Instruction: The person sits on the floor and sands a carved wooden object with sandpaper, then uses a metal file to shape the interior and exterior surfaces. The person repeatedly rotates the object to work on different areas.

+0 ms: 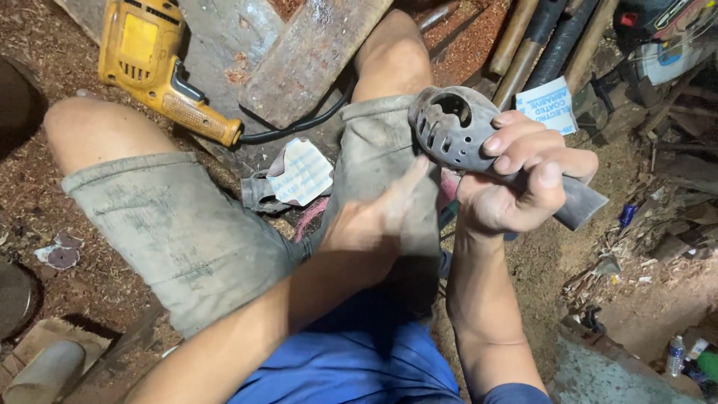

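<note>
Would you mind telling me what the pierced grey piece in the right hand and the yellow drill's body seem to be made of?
The carved piece looks like wood, matte grey and dusty, though its grain is unclear. The drill body looks like moulded plastic, scuffed yellow with vent slots.

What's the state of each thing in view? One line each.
right hand: closed around a grey carved piece, fingers wrapped.
grey carved piece: held up off the lap, pierced with holes.
left hand: blurred, fingers stretched toward the piece; contact unclear.
yellow drill: lying on its side on the ground, untouched, cord attached.
sandpaper sheet: lying between the knees, curled, printed back up.
</note>
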